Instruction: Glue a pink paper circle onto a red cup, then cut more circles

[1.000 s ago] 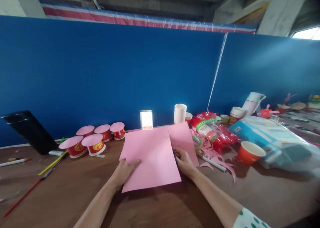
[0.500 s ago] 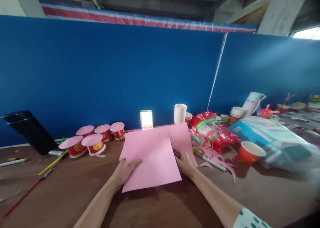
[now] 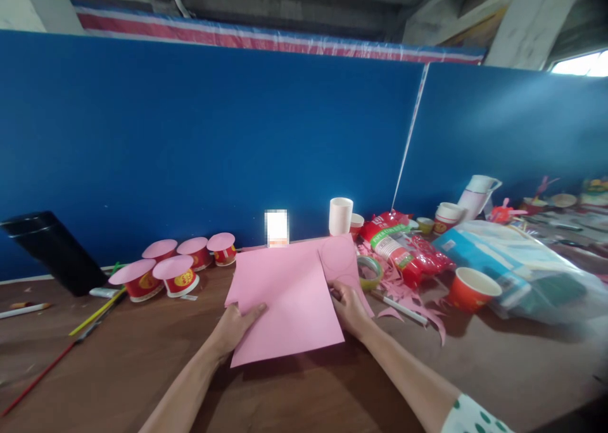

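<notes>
A sheet of pink paper (image 3: 287, 306) is held slightly above the brown table, tilted, with its near edge lifted. My left hand (image 3: 235, 327) grips its left edge, thumb on top and fingers hidden underneath. At the right edge, my right hand (image 3: 348, 306) pinches the paper with curled fingers. Another pink sheet (image 3: 339, 260) with drawn circle outlines shows behind and to the right, partly covered by the first. A roll of tape (image 3: 370, 272) lies just beyond my right hand, close to a white pen (image 3: 403, 311) and pink paper scraps (image 3: 434, 316).
Several paper cups (image 3: 181, 283) topped with pink discs stand at the left, near a black bottle (image 3: 54, 252). Behind the sheets is a white cup (image 3: 341, 216). To the right are a red plastic packet (image 3: 408, 249), an orange paper cup (image 3: 474, 290) and a plastic-wrapped blue pack (image 3: 489, 262).
The view has shifted very slightly. Both hands keep their hold on the pink sheet in nearly the same place, and a bit more of the drawn circles shows.
</notes>
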